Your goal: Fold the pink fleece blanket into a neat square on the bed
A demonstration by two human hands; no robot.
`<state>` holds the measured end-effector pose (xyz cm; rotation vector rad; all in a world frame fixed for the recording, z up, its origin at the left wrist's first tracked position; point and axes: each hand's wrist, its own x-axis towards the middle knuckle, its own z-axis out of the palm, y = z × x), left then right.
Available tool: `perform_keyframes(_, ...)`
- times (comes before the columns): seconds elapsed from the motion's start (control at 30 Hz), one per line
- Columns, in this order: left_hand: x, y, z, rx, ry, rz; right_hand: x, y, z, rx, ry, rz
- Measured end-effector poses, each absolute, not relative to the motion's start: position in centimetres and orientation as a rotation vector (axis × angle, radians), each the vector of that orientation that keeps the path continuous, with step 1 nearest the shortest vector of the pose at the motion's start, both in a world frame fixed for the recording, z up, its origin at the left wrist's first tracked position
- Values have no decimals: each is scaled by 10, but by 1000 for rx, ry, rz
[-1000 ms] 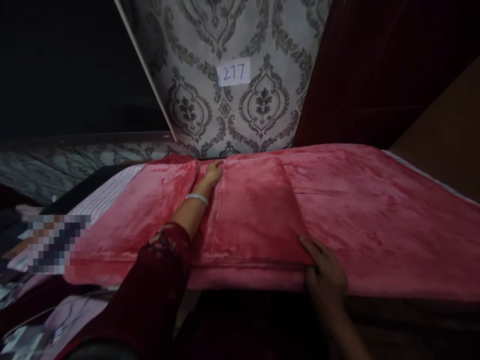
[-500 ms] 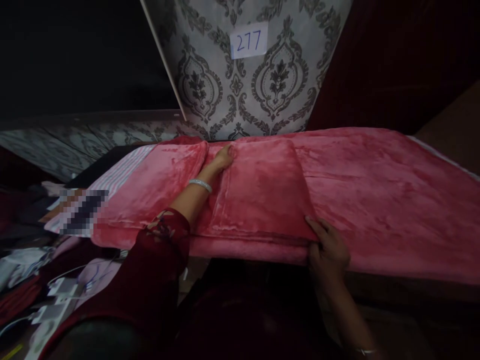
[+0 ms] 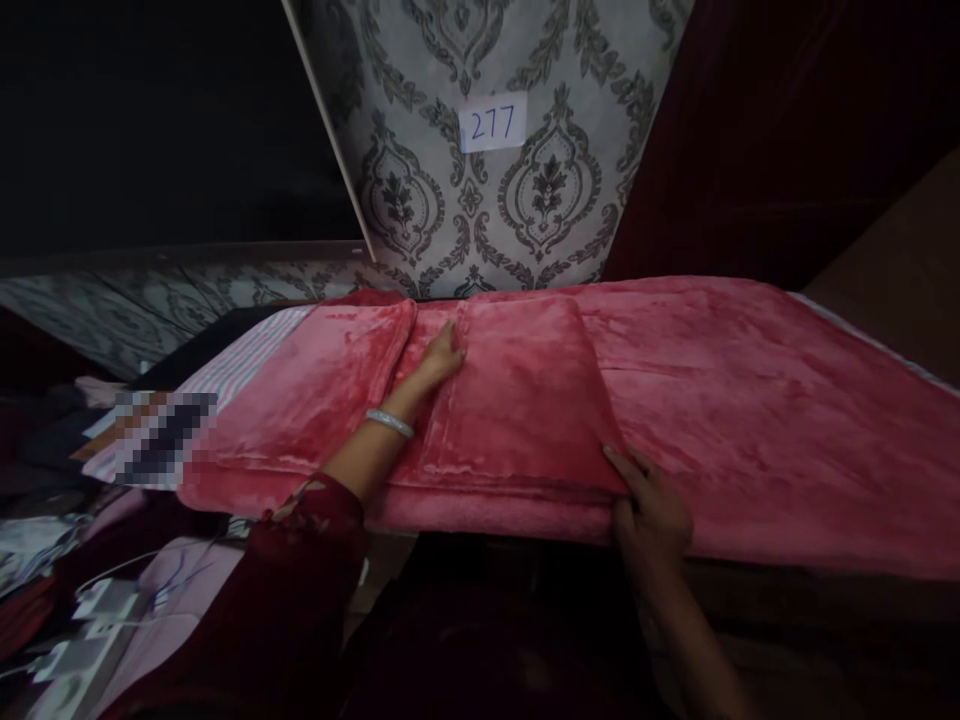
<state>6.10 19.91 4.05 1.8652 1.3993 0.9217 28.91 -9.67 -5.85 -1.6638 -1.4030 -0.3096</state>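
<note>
A pink-red plush blanket (image 3: 750,420) lies spread along a long surface, with a folded square panel (image 3: 525,390) of it in the middle. My left hand (image 3: 444,352) rests at the panel's left edge, toward the back. Its index finger is stretched out and its thumb stands apart; the other fingers are partly hidden. At the panel's near right corner is my right hand (image 3: 654,510), fingers over the top and thumb at the front edge, with the corner between them. Left of the gap, another folded part (image 3: 315,370) of the blanket lies beside a striped strip (image 3: 244,350).
A large dark screen (image 3: 172,120) stands behind on the left. Patterned wallpaper carries a paper marked 277 (image 3: 493,122). A power strip (image 3: 86,640) with cables and piled cloth (image 3: 37,540) lie at the lower left. A dark red panel (image 3: 750,140) rises at the right.
My left hand has slid slightly nearer along the panel's edge, and its index finger now stretches out. My right hand stays at the corner. The camera has tilted up a little.
</note>
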Motion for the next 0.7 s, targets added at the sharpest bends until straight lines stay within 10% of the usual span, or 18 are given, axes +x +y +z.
perform_keyframes(0.7,6,116,11,1995,1148,887,288,-101,-50,-1755,-1430,-259)
